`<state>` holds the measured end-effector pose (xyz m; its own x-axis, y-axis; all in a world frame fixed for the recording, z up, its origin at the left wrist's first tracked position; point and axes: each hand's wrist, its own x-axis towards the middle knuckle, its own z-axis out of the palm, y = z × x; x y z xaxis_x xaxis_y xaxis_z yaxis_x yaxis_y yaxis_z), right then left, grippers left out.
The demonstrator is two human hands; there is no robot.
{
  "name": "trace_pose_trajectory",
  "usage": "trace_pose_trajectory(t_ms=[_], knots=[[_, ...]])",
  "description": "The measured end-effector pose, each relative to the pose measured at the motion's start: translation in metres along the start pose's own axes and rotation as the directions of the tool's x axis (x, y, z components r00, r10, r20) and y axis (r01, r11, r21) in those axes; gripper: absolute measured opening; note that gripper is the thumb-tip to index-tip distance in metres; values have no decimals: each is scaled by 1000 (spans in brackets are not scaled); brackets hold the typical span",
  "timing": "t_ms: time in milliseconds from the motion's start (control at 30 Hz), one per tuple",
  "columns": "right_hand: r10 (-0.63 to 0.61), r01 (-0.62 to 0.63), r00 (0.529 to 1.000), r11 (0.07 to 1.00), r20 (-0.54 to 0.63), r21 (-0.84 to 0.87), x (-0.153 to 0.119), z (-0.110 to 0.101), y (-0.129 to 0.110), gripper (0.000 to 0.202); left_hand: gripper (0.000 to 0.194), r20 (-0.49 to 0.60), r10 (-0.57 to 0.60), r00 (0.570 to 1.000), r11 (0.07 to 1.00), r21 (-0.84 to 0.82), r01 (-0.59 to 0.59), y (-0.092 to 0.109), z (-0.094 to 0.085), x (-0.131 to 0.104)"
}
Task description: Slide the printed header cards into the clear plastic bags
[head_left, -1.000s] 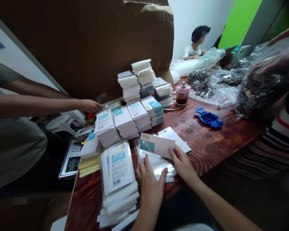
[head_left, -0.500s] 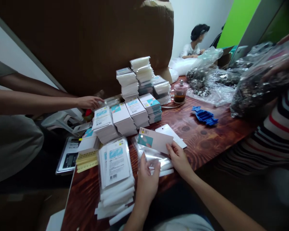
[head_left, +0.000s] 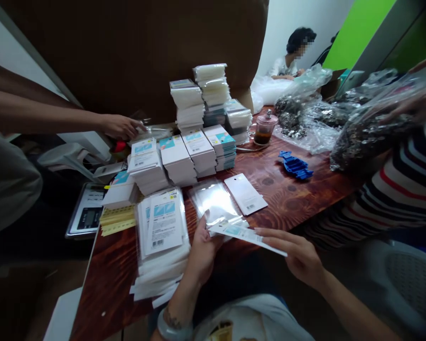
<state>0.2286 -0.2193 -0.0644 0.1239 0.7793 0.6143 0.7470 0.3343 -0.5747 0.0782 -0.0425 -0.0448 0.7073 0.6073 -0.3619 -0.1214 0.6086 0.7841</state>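
Observation:
In my right hand (head_left: 300, 253) is a thin printed cardboard card (head_left: 243, 233), tilted so its long edge faces me. My left hand (head_left: 202, 248) closes around the card's left end; its lower fingers are partly hidden. Just beyond both hands, clear plastic sleeves (head_left: 216, 201) lie on the table. To their right rests a white card (head_left: 244, 192) with a hole and a barcode. Left of my left hand stands a pile of sleeved cards (head_left: 163, 232), printed side up.
Behind are stacks of cards (head_left: 179, 158) and taller packed bundles (head_left: 211, 85). A lidded glass cup (head_left: 264, 128), a blue plastic part (head_left: 295, 165) and bags of dark metallic pieces (head_left: 369, 128) occupy the right. A scale (head_left: 88, 215) sits left. A co-worker's hand (head_left: 122, 127) reaches in at left.
The card has come down and toward me, tilting from face-on to nearly edge-on. My left hand has closed at its end. The sleeves beyond are now more exposed.

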Motion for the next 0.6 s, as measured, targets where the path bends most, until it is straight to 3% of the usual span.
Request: trace_pose_trajectory(t_ms=[167,267,367,500,600], knots=[[-57,97,984,966,169,-240,-1,10,3,39,86,-15,4,1000,1000,-23,-4,-1,0,1],[27,29,982,956,185,-292,7,19,1,42,75,51,-17,999,1000,-13,17,0,-1,0],[49,-14,988,972,144,-233,15,22,-6,47,62,44,-10,999,1000,-5,10,1,-1,0],[20,-21,1000,999,-23,-37,14,14,-15,47,38,22,51,998,998,-23,-51,1,-1,0],[16,-15,1000,999,25,-34,6,9,-15,46,43,18,36,999,999,-19,-36,-3,-3,2]])
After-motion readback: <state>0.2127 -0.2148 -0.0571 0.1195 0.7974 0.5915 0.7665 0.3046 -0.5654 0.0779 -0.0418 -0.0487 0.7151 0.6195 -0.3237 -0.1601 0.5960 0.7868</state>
